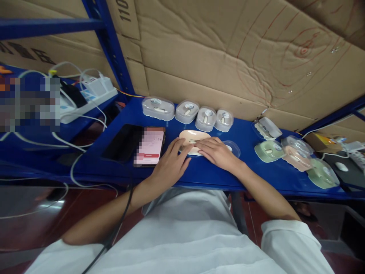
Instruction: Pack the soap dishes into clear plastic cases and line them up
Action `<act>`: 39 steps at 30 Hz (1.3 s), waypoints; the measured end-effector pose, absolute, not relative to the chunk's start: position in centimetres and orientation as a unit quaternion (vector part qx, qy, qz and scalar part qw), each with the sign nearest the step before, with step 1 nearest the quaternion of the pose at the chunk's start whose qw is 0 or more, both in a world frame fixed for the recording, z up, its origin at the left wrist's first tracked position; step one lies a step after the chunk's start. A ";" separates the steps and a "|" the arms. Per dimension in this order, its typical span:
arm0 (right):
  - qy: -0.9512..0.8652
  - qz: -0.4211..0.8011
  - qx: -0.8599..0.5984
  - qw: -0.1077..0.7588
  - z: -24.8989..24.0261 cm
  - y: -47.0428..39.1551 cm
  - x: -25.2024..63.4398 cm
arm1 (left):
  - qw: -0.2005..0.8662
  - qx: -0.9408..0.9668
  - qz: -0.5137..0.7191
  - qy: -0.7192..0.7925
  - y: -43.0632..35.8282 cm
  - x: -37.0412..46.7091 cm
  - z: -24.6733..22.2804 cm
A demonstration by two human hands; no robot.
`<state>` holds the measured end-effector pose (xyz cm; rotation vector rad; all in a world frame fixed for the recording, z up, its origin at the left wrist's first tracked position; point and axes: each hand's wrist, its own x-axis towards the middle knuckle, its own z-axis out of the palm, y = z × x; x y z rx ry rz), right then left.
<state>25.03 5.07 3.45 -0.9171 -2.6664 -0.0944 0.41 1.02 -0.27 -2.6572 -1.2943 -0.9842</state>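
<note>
A peach oval soap dish (194, 134) lies on the blue tabletop between my hands, with a small pale piece (193, 141) near its middle. My left hand (172, 163) rests at the dish's left and front edge, fingers stretched out and thumb apart. Over the dish's right side lies my right hand (216, 151), its fingers extended flat with the tips near the pale piece. The fingers cover much of the dish's front. Just beyond my right hand is a clear plastic lid (232, 148), partly hidden by it.
Several grey soap boxes with clear lids (158, 109) line the back. A lit phone (149, 146) lies left beside a black slab (124, 142). Green (269, 151) and peach boxes (296, 158) stand right. White cables (74, 163) trail at left; cardboard (194, 68) walls the back.
</note>
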 end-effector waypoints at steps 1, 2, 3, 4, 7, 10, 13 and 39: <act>-0.936 -0.025 -0.313 0.158 3.4 5.1 25.1 | 0.016 -0.853 -0.314 -0.416 1.0 0.4 -0.3; -0.939 -0.020 -0.307 0.154 3.3 5.1 25.2 | 0.017 -0.854 -0.312 -0.416 1.0 0.4 -0.3; -0.941 -0.018 -0.305 0.148 3.2 5.1 25.1 | 0.018 -0.855 -0.311 -0.415 1.0 0.4 -0.3; -0.940 -0.019 -0.308 0.142 3.0 5.1 25.1 | 0.018 -0.856 -0.309 -0.415 1.0 0.5 -0.4; -0.938 -0.011 -0.321 0.134 2.9 5.1 24.7 | 0.019 -0.857 -0.308 -0.413 1.1 0.5 -0.5; -0.937 0.044 -0.311 0.155 4.1 5.2 25.6 | 0.017 -0.854 -0.314 -0.414 1.1 0.4 -0.6; -0.916 0.080 -0.358 0.165 6.6 5.3 29.3 | 0.005 -0.849 -0.327 -0.416 1.2 0.4 -0.9; -0.922 0.044 -0.361 0.134 4.3 4.9 27.0 | -0.036 -0.850 -0.349 -0.392 0.8 0.4 -0.7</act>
